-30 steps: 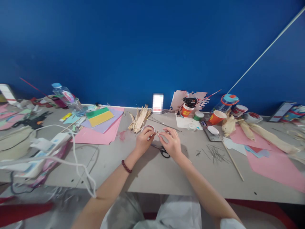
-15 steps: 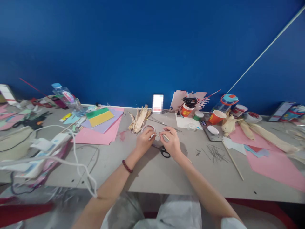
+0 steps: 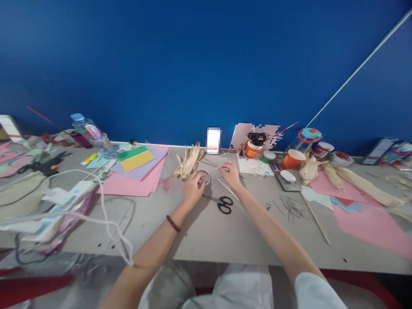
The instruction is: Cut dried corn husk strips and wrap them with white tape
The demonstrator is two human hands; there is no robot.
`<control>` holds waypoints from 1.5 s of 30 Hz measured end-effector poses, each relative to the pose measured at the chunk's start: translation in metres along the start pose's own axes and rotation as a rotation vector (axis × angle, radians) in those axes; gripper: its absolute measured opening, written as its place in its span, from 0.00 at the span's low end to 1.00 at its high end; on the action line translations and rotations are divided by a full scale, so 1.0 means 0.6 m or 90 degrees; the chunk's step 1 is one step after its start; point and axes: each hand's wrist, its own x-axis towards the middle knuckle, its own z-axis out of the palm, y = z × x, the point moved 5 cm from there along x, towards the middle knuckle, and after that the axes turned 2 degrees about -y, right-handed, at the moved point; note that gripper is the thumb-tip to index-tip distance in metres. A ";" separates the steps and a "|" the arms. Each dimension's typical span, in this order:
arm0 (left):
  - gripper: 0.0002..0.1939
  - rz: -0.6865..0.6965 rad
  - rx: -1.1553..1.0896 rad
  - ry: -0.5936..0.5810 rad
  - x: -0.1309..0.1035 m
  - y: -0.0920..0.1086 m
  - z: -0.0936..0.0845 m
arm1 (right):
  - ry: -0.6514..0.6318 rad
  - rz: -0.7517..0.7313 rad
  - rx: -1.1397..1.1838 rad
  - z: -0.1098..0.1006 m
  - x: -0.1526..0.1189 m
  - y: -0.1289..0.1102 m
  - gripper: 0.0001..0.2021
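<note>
My left hand is at a round roll of tape, its fingers curled at the near left side of the ring. To the right, my right hand is closed in a pinch just above the table; what it holds, if anything, is too small to name. Black-handled scissors lie open between my forearms. A thin wooden stick rests beside my right wrist. Behind my left hand stands a bundle of dried husks.
Coloured paper sheets and a water bottle are on the left, near a power strip with white cables. On the right are paper cups, a phone, thin wires and a long stick.
My hands have moved apart: the left slightly back toward me, the right up and away. The scissors and the stick, partly covered before, now show more fully.
</note>
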 end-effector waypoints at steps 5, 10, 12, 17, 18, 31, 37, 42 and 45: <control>0.07 -0.006 0.039 -0.011 -0.001 -0.010 0.007 | -0.009 -0.035 -0.075 0.033 0.026 0.014 0.05; 0.05 0.007 0.061 -0.008 -0.001 -0.009 0.011 | -0.003 -0.087 -0.128 0.043 0.020 0.025 0.05; 0.04 0.017 0.068 -0.007 -0.001 -0.006 0.011 | -0.010 -0.106 -0.137 0.044 0.017 0.029 0.05; 0.04 0.049 0.098 -0.019 0.000 -0.003 0.014 | -0.009 -0.149 -0.156 0.042 0.011 0.032 0.06; 0.04 0.048 0.101 -0.023 0.000 -0.003 0.014 | -0.008 -0.154 -0.159 0.041 0.011 0.033 0.06; 0.06 0.040 0.099 -0.031 -0.001 -0.002 0.013 | 0.009 -0.179 -0.141 0.009 0.013 0.019 0.08; 0.09 0.042 0.086 -0.051 -0.008 0.009 0.014 | -0.115 -0.256 -0.142 0.052 0.038 -0.037 0.11; 0.09 0.083 0.037 -0.083 -0.017 0.023 0.018 | -0.277 -0.333 -0.185 0.119 0.057 -0.083 0.13; 0.09 0.104 0.022 -0.084 -0.019 0.026 0.020 | -0.315 -0.351 -0.214 0.134 0.069 -0.094 0.15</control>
